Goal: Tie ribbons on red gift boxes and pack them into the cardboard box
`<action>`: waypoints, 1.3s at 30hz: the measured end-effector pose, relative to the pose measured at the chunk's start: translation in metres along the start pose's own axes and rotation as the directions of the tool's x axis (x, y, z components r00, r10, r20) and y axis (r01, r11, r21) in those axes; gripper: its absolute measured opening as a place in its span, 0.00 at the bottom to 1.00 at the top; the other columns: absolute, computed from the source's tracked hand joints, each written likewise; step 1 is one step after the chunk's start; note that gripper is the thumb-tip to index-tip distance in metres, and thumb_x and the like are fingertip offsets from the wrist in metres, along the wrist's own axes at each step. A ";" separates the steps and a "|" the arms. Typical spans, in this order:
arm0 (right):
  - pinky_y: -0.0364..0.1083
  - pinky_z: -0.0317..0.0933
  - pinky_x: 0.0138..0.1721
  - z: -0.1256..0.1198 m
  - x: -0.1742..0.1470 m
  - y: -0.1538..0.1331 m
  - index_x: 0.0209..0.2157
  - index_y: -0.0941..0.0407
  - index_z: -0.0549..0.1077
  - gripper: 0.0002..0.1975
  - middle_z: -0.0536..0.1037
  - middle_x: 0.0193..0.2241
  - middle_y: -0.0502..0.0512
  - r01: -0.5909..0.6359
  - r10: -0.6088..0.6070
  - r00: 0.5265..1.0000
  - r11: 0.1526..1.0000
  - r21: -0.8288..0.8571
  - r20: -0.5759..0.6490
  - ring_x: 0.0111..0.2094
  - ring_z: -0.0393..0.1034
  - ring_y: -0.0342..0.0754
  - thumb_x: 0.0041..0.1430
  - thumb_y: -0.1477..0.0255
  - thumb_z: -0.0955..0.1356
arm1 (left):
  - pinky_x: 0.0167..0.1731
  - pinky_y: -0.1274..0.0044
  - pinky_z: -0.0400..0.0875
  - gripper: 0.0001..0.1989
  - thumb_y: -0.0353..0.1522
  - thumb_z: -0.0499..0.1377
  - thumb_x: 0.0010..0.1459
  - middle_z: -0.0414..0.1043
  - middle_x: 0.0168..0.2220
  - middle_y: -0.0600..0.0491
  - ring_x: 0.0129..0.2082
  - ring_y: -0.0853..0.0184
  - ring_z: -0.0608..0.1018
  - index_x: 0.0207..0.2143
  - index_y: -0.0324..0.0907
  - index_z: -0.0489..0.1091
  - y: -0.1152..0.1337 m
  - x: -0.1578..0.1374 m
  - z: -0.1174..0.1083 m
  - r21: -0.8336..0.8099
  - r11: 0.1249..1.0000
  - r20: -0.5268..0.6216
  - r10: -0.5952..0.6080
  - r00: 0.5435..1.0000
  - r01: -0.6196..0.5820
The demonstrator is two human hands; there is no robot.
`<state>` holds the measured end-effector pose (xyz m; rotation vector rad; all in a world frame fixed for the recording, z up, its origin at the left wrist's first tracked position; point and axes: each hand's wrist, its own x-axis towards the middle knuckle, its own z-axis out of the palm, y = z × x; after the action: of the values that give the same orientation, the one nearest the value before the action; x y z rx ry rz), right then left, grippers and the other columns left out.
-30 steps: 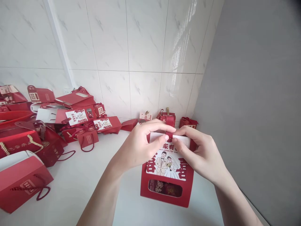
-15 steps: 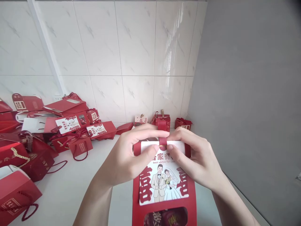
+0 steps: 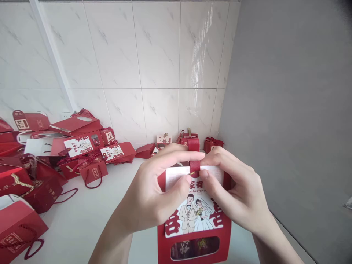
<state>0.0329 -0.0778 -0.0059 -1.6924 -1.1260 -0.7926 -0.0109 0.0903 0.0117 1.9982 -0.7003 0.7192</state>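
Note:
Between my hands stands a red gift box (image 3: 162,245) with an oval window at its lower front, showing dark wrapped items inside. A white card (image 3: 189,234) printed with a bridal couple and red characters lies against its upper front. A red strap (image 3: 194,145) loops up from the box's top edge, with a small gold-coloured piece at its base. My left hand (image 3: 162,187) grips the top from the left, thumb on the card and forefinger across the strap. My right hand (image 3: 233,187) pinches the top from the right, thumb beside the strap. Fingers behind the box are hidden.
Red boxes and bags (image 3: 77,146) lie heaped on the white table (image 3: 110,216) at left, some with rope handles. Several small boxes (image 3: 213,144) stand at the back against the tiled wall (image 3: 159,66). A grey wall (image 3: 288,110) bounds the right side.
The gift box and both hands have shifted slightly right, and more of the window shows. My left thumb has moved with the hand towards the strap's base. Both hands still hold the top.

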 end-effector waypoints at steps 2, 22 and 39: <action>0.45 0.57 0.22 0.000 0.000 -0.001 0.30 0.54 0.67 0.06 0.66 0.25 0.51 -0.013 0.013 1.000 1.000 0.006 0.001 0.23 0.59 0.44 0.60 0.74 0.62 | 0.41 0.72 0.73 0.17 0.27 0.55 0.54 0.71 0.41 0.54 0.41 0.63 0.74 0.45 0.50 0.72 0.000 0.000 0.000 0.006 1.000 -0.001 -0.003 1.000 0.003; 0.43 0.54 0.21 0.000 -0.001 -0.001 0.30 0.54 0.68 0.06 0.65 0.24 0.49 -0.031 0.031 0.999 0.999 0.032 0.006 0.22 0.58 0.42 0.59 0.75 0.62 | 0.39 0.73 0.73 0.15 0.27 0.55 0.53 0.73 0.37 0.55 0.38 0.65 0.75 0.41 0.49 0.74 -0.005 0.003 0.005 -0.041 0.999 -0.056 -0.020 0.998 0.018; 0.41 0.53 0.24 -0.001 -0.001 -0.005 0.29 0.56 0.67 0.05 0.64 0.25 0.48 -0.087 0.084 0.996 0.975 0.205 0.027 0.25 0.57 0.40 0.59 0.75 0.62 | 0.31 0.78 0.72 0.15 0.25 0.56 0.52 0.73 0.34 0.54 0.34 0.67 0.75 0.40 0.46 0.75 0.005 0.003 0.005 -0.173 0.984 -0.039 -0.050 0.998 0.043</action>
<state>0.0275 -0.0780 -0.0049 -1.5652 -1.1000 -0.5867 -0.0116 0.0835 0.0143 1.8307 -0.6650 0.6499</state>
